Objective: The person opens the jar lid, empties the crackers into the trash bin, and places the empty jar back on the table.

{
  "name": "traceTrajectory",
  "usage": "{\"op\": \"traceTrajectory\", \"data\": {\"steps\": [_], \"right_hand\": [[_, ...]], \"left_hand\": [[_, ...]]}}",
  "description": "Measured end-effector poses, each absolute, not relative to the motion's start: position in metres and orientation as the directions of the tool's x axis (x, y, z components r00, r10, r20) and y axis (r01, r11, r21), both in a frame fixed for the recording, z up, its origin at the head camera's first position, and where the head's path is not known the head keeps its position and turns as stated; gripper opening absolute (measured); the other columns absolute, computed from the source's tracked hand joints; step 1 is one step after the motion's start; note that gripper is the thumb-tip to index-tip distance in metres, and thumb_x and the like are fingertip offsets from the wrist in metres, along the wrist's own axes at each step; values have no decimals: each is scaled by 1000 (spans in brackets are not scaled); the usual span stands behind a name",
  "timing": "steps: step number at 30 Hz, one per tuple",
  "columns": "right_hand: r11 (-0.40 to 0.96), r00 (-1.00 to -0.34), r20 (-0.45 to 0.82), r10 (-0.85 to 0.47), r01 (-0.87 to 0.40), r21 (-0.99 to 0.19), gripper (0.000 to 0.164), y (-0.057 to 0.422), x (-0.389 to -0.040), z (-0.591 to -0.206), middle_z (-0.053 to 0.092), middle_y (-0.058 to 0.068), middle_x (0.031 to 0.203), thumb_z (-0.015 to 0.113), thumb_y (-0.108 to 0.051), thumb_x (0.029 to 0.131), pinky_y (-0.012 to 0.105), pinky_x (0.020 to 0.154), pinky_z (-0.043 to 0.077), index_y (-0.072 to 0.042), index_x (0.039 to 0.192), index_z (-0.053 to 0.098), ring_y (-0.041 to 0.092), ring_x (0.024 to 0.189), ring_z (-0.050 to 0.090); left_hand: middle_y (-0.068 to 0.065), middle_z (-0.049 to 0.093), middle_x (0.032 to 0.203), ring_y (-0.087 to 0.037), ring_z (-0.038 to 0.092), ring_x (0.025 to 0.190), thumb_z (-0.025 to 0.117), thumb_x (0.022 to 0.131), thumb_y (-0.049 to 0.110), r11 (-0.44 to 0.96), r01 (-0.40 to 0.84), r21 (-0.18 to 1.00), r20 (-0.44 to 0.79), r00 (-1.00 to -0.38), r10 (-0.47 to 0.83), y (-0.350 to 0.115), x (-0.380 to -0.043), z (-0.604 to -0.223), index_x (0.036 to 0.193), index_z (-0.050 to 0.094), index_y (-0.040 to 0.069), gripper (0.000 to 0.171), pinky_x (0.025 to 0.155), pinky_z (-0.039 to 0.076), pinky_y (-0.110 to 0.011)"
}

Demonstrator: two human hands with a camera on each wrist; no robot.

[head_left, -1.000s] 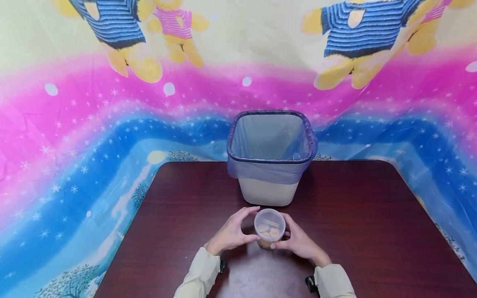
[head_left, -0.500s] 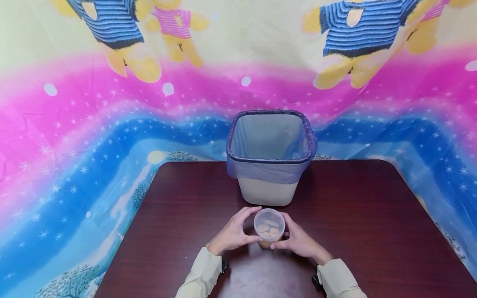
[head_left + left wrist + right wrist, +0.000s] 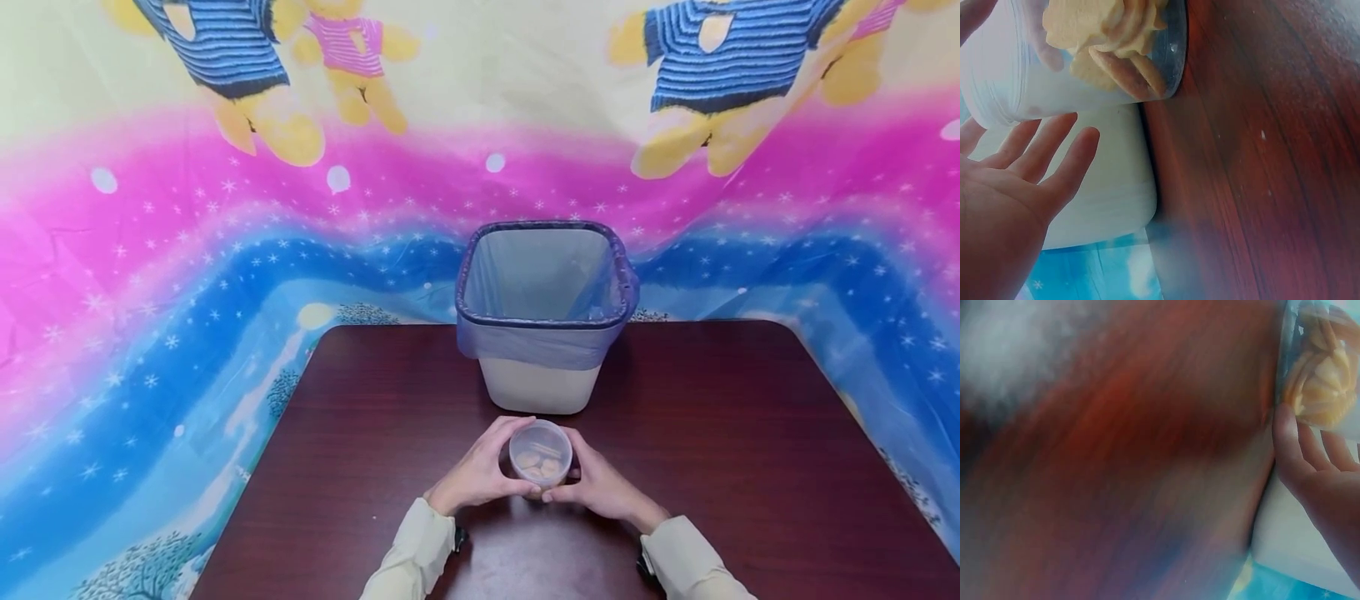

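Observation:
A clear plastic jar point(image 3: 540, 454) with a translucent lid holds pale, ridged cookies point(image 3: 1094, 31). It stands between both hands near the middle of the table in the head view. My left hand point(image 3: 480, 471) curves round the jar's left side near the lid, its thumb at the front and its fingers behind. On the other side, my right hand point(image 3: 603, 483) grips the jar lower down, thumb in front. In the right wrist view, its fingers point(image 3: 1288, 431) lie along the jar's wall beside the cookies.
Just behind the jar stands a white bin point(image 3: 540, 387) with a bluish plastic liner point(image 3: 540, 346) folded over its rim. Both are on a dark red-brown wooden table point(image 3: 375, 400). A printed cloth point(image 3: 420, 167) with bears and snowflakes hangs around the table.
My left hand has moved right and closed in on the jar, its thumb now reaching the front. The jar has shifted very slightly left; the right hand keeps its grip.

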State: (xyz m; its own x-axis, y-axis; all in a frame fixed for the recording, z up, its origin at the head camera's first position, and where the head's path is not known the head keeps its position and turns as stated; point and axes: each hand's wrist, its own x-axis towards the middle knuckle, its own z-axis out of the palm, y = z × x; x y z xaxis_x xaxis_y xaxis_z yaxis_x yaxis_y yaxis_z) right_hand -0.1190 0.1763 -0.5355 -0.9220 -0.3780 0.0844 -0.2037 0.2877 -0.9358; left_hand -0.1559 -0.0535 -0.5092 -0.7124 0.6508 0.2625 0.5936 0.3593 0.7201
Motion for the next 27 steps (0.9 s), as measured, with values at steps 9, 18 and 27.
{"op": "traceTrajectory", "data": {"steps": [9, 18, 27], "right_hand": [[301, -911, 83, -403, -218, -929, 88, 179, -122, -533, 52, 13, 133, 87, -29, 70, 29, 85, 55, -15, 140, 36, 28, 113, 56], [297, -904, 90, -418, -229, -927, 87, 178, -122, -530, 54, 13, 130, 87, -28, 70, 29, 81, 56, -16, 140, 37, 27, 108, 59], [318, -909, 104, -404, -246, -915, 86, 174, -117, -517, 54, 21, 127, 86, -15, 71, 30, 79, 56, -5, 140, 36, 33, 105, 59]], "left_hand": [[1, 45, 139, -15, 49, 125, 87, 69, 33, 347, 595, 725, 270, -709, 651, -50, -154, -507, 146, 39, 19, 92, 105, 42, -32], [3, 43, 141, -13, 47, 127, 88, 67, 32, 339, 594, 730, 265, -703, 660, -47, -156, -507, 146, 37, 24, 95, 107, 40, -30], [2, 42, 143, -13, 45, 129, 89, 66, 31, 340, 600, 724, 258, -692, 674, -43, -158, -507, 146, 37, 21, 95, 108, 39, -30]]}}
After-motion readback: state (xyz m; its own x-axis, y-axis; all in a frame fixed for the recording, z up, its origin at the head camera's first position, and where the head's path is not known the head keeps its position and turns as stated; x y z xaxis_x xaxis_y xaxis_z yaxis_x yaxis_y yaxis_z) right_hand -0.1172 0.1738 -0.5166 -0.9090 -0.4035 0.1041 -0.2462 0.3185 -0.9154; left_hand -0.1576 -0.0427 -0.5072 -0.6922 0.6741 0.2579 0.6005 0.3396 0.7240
